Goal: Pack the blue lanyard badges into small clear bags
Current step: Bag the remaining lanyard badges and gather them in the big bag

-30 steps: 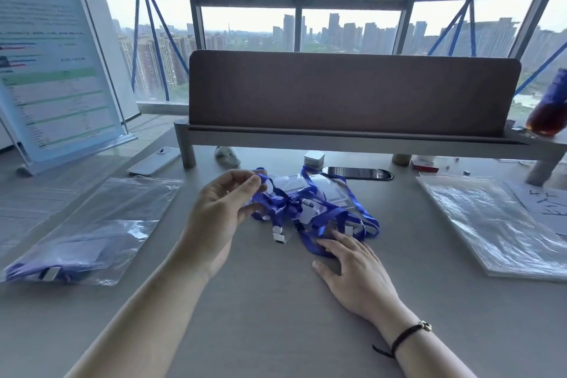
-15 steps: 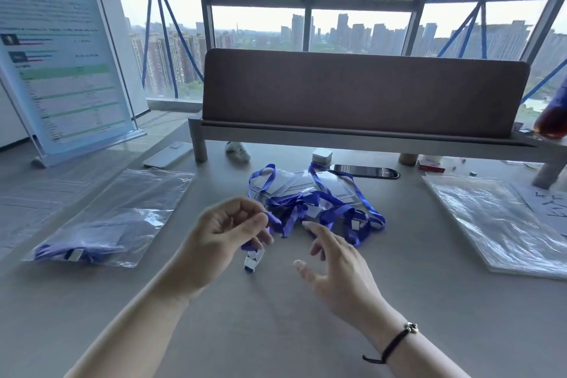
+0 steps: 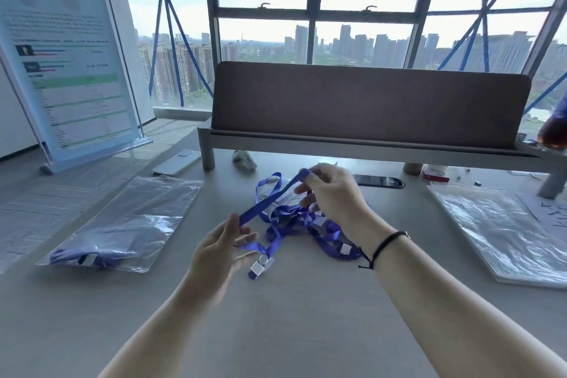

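Note:
A tangle of blue lanyard badges (image 3: 294,218) lies in the middle of the grey desk. One blue lanyard strap (image 3: 267,201) is stretched taut above the pile between both hands. My left hand (image 3: 221,248) pinches its lower end, and a white clip (image 3: 260,267) dangles below that hand. My right hand (image 3: 331,193) pinches the upper end, raised over the pile. A clear bag (image 3: 122,224) with blue lanyards inside lies at the left.
A stack of empty clear bags (image 3: 503,230) lies at the right. A dark phone (image 3: 379,181) and a white phone (image 3: 176,162) lie near the raised shelf (image 3: 352,147) with its brown divider panel. A poster stand (image 3: 67,55) is at far left.
My right hand rose from beside the pile and took the upper end of the strap. The strap now stretches between both hands. The left hand stays low with the clip hanging.

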`<move>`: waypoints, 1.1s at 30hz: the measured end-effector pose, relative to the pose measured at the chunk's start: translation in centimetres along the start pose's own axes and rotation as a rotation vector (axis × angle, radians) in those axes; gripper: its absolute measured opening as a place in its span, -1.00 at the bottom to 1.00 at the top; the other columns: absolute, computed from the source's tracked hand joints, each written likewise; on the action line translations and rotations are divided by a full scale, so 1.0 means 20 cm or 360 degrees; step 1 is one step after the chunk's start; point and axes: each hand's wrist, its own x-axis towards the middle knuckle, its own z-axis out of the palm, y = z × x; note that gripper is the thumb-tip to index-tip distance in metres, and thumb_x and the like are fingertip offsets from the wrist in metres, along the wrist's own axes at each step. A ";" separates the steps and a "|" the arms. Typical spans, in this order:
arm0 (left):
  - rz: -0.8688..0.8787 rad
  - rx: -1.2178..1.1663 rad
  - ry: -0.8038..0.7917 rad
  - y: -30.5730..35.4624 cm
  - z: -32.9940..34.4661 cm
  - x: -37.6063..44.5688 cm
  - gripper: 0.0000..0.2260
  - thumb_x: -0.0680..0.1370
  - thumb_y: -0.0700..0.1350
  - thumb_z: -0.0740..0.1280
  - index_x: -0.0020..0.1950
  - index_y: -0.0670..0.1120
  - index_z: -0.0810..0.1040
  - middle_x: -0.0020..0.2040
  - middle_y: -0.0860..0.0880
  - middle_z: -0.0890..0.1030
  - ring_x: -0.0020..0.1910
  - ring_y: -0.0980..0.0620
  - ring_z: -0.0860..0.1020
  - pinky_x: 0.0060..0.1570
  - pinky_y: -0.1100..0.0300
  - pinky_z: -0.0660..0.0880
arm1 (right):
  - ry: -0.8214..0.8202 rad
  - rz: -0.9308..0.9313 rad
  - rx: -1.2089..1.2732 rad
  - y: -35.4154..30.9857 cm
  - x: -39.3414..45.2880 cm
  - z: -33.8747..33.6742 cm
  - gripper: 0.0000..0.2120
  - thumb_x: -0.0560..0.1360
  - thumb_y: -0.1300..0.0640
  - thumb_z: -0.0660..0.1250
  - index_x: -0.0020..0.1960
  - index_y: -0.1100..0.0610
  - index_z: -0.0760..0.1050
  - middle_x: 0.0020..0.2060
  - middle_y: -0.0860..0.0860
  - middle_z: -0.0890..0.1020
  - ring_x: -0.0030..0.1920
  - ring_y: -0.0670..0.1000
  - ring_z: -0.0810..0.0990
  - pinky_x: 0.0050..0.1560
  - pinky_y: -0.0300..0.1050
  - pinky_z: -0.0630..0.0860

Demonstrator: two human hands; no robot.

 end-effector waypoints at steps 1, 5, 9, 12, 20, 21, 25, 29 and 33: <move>0.0027 0.0046 -0.0038 0.00 0.01 0.00 -0.68 0.44 0.11 0.50 -0.13 -0.14 0.59 -0.17 -0.10 0.59 0.04 -0.15 0.61 0.18 -0.21 0.54 | -0.0003 -0.0062 -0.0006 -0.05 0.01 0.00 -0.84 0.61 0.05 0.31 -0.07 0.09 0.59 -0.25 -0.01 0.73 -0.36 -0.03 0.65 -0.25 -0.01 0.52; 0.0200 0.0304 -0.0198 0.02 0.03 0.02 -0.66 0.28 -0.17 0.59 -0.45 0.02 0.44 -0.29 -0.02 0.54 -0.20 -0.12 0.63 0.06 -0.12 0.52 | 0.0047 -0.0224 0.0057 -0.20 0.03 -0.02 -0.83 0.58 0.08 0.33 -0.15 0.11 0.60 -0.40 0.00 0.67 -0.45 0.01 0.52 -0.32 -0.04 0.45; 0.0297 0.0418 -0.0005 0.01 0.00 0.10 -0.61 0.44 -0.26 0.53 -0.31 -0.08 0.30 -0.39 -0.02 0.32 -0.45 0.00 0.40 -0.23 0.04 0.54 | 0.0147 -0.0248 0.0187 -0.29 0.02 -0.06 -0.73 0.55 0.04 0.34 -0.30 0.08 0.59 -0.49 0.01 0.48 -0.49 -0.01 0.33 -0.35 -0.06 0.30; 0.0257 0.0593 0.0119 0.01 -0.03 0.11 -0.73 0.54 -0.12 0.46 -0.20 -0.17 0.40 -0.34 -0.07 0.24 -0.50 -0.02 0.35 -0.48 0.17 0.48 | 0.0150 -0.0182 0.0299 -0.30 -0.01 -0.07 -0.72 0.54 0.05 0.34 -0.32 0.09 0.60 -0.47 0.01 0.43 -0.50 -0.02 0.29 -0.38 -0.11 0.27; 0.0209 0.1995 -0.0355 -0.02 -0.14 0.11 -0.72 0.33 0.19 0.53 -0.04 0.12 0.66 -0.13 0.13 0.70 -0.13 0.16 0.64 -0.01 0.20 0.55 | 0.0017 0.0122 0.0700 -0.31 -0.03 -0.10 -0.65 0.57 -0.13 0.34 -0.12 0.15 0.60 -0.23 0.11 0.61 -0.42 0.07 0.54 -0.35 -0.10 0.49; 0.0217 0.2118 -0.0359 -0.03 -0.15 0.11 -0.73 0.34 0.14 0.51 -0.02 0.12 0.63 -0.15 0.15 0.68 -0.13 0.15 0.64 -0.02 0.17 0.57 | -0.0006 0.0136 0.0735 -0.31 -0.04 -0.11 -0.66 0.57 -0.11 0.34 -0.09 0.18 0.59 -0.21 0.14 0.59 -0.41 0.08 0.55 -0.34 -0.10 0.51; 0.0369 0.2122 -0.0098 0.00 -0.14 0.14 -0.90 0.46 -0.06 0.35 -0.21 -0.04 0.60 -0.37 0.05 0.62 -0.32 0.02 0.57 -0.33 0.20 0.47 | -0.0026 0.0119 0.0839 -0.29 -0.05 -0.12 -0.72 0.60 -0.01 0.34 -0.06 0.23 0.57 -0.29 0.16 0.56 -0.41 0.10 0.51 -0.33 -0.11 0.54; 0.0250 0.1559 -0.0075 0.09 -0.10 0.14 -0.79 0.57 -0.26 0.31 -0.17 -0.06 0.68 -0.41 0.04 0.66 -0.49 0.17 0.46 -0.33 0.24 0.39 | -0.0147 0.0072 0.0629 -0.18 -0.06 -0.13 -0.82 0.59 0.18 0.28 -0.08 0.19 0.64 -0.45 0.10 0.52 -0.41 0.09 0.41 -0.38 -0.15 0.41; 0.0256 0.1029 -0.0074 0.18 -0.01 0.12 -0.69 0.56 -0.44 0.18 -0.07 -0.14 0.64 -0.37 -0.02 0.65 -0.48 0.11 0.51 -0.37 0.27 0.48 | -0.1081 0.0280 0.0341 -0.05 -0.12 -0.15 -0.66 0.52 0.35 0.26 0.21 0.10 0.61 -0.29 0.15 0.65 -0.36 0.06 0.51 -0.31 -0.12 0.46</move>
